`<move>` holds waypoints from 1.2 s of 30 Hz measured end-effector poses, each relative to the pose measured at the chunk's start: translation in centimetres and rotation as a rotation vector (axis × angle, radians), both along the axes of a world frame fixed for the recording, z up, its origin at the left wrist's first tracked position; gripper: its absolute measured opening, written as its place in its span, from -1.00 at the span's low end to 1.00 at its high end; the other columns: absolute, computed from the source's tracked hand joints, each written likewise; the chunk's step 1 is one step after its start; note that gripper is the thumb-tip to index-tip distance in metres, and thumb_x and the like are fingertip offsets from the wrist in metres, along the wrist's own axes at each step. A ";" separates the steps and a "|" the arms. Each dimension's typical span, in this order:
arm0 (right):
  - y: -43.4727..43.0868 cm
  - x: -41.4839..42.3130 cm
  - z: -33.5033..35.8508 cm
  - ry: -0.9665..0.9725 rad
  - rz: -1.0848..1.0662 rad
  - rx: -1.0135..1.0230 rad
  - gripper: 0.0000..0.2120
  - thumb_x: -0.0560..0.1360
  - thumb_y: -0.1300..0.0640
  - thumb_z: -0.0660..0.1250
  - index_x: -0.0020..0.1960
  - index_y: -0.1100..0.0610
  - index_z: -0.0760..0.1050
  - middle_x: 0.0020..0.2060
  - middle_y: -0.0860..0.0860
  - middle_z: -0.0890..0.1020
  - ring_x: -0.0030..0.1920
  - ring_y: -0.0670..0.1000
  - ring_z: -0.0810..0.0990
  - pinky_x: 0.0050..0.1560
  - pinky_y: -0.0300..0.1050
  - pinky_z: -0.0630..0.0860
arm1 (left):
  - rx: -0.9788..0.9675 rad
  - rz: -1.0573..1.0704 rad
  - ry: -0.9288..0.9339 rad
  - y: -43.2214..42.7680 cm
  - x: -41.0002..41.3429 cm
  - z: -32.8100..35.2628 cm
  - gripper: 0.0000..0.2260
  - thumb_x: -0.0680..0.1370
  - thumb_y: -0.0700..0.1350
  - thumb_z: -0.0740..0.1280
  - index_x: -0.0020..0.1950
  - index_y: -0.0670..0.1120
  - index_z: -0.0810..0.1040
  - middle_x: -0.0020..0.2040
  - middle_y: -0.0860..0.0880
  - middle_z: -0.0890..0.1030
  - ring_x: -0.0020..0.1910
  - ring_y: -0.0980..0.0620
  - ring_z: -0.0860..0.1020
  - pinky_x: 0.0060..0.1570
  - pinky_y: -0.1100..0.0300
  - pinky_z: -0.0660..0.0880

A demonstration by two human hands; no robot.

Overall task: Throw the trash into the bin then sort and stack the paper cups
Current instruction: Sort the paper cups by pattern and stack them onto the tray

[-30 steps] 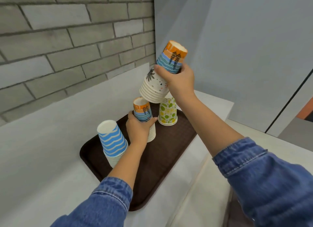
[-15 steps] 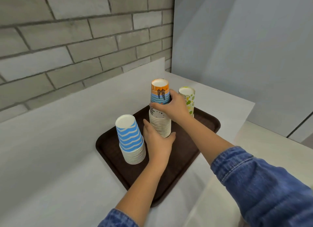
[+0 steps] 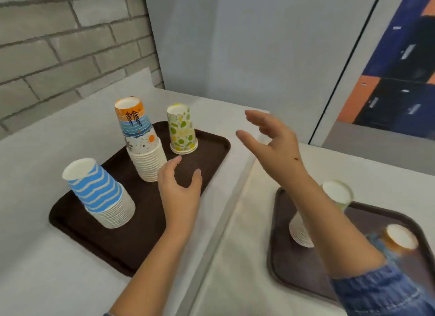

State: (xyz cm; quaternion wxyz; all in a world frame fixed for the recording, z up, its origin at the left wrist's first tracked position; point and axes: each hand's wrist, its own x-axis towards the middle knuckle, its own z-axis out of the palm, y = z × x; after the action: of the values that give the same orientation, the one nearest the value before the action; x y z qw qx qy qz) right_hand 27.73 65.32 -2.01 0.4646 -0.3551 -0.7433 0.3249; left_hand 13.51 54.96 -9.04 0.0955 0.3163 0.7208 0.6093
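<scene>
Both hands are empty. The left hand (image 3: 180, 191) hovers with its grip spread, thumb and fingers apart, just short of the tall middle stack (image 3: 143, 146), not touching it. The right hand (image 3: 275, 142) is raised in the air with an equally slack, splayed grip, off the right edge of the brown tray (image 3: 211, 155).

Directly ahead of the left grip, the middle stack stands inverted, topped by an orange-and-blue cup (image 3: 133, 116) seated over a speckled white one; it tilts slightly leftward. Beyond it and to the right stands a single green-patterned cup (image 3: 181, 129). To the left of the left grip, nearer the tray's front corner, is the blue-striped stack (image 3: 98, 193). Below the right forearm, on the adjoining tabletop (image 3: 235, 256), a second tray (image 3: 294, 256) carries more cups, blurred: a white stack (image 3: 297, 231), a pale cup (image 3: 337, 193) and an orange-based one (image 3: 400, 236).

Sorting looks unfinished, since cups remain on the second tray. To do the next pick well, I would bring the right grip down onto one loose cup by its wall, not its rim, match its pattern to a stack, and steady that stack low with the left grip while seating it square, as the middle stack's lean could topple it. No bin or trash is in view.
</scene>
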 end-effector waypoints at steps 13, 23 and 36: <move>-2.6 32.1 -12.1 -0.333 -0.463 -0.362 -0.09 0.20 -0.25 0.51 0.44 0.02 0.30 0.37 -0.05 0.41 0.36 -0.04 0.38 0.33 -0.07 0.34 | 0.214 -0.468 0.116 4.6 21.5 2.3 -0.78 0.50 -0.24 0.37 0.04 0.06 0.55 0.16 0.03 0.52 0.20 0.14 0.48 0.16 0.26 0.45; -1.0 33.4 -19.4 -0.149 -0.286 -0.476 -0.38 0.21 0.03 0.60 0.11 -0.32 0.36 0.06 -0.31 0.54 0.12 -0.37 0.48 -0.06 -0.51 0.45 | 0.051 -0.628 0.059 5.0 29.7 -2.7 -0.73 0.50 -0.23 0.36 -0.06 0.19 0.55 -0.02 0.20 0.59 0.03 0.23 0.54 -0.02 0.47 0.43; -0.6 34.1 -18.7 -0.109 -0.281 -0.372 -0.42 0.22 -0.07 0.56 0.12 -0.35 0.35 0.04 -0.35 0.54 0.12 -0.36 0.49 -0.04 -0.51 0.45 | -0.331 -0.655 -0.049 4.1 31.4 -12.9 -0.74 0.50 -0.22 0.37 -0.02 0.17 0.52 -0.04 0.13 0.61 0.00 0.17 0.57 -0.06 0.38 0.50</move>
State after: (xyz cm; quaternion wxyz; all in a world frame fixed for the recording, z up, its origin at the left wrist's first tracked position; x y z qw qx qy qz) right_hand 61.87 64.68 -20.71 0.3911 -0.5515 -0.6377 0.3690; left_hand 44.87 59.08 -21.90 0.3530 0.4959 0.6676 0.4288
